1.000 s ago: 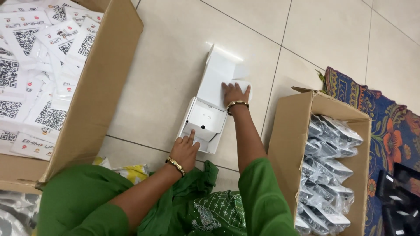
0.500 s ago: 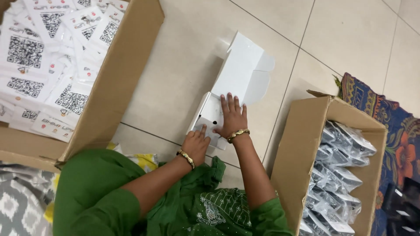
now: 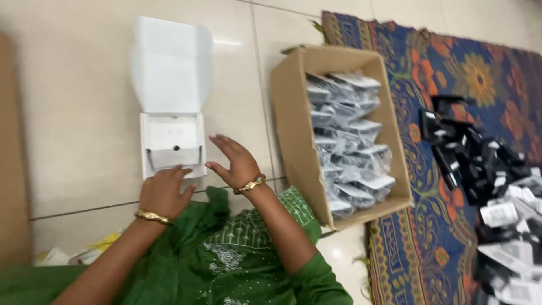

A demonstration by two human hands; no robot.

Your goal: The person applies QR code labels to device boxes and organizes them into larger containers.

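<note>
A small white box [image 3: 171,141] lies on the tiled floor with its lid [image 3: 172,65] folded back and up. My left hand [image 3: 165,191] rests at the box's near edge, fingers touching it. My right hand [image 3: 234,161] hovers just right of the box, fingers spread, holding nothing. Both wrists wear gold bangles. Green fabric covers my lap below the hands.
A cardboard carton [image 3: 293,141] full of clear-bagged grey items [image 3: 347,141] stands to the right. Beyond it, a patterned rug [image 3: 429,73] carries a heap of black and white small items [image 3: 485,169]. Another carton's brown side [image 3: 11,169] stands at the left edge.
The view swung to the right, so the left carton of printed sheets is mostly out of sight. My right hand lifted off the white box and moved right; my left hand stays at its near edge.
</note>
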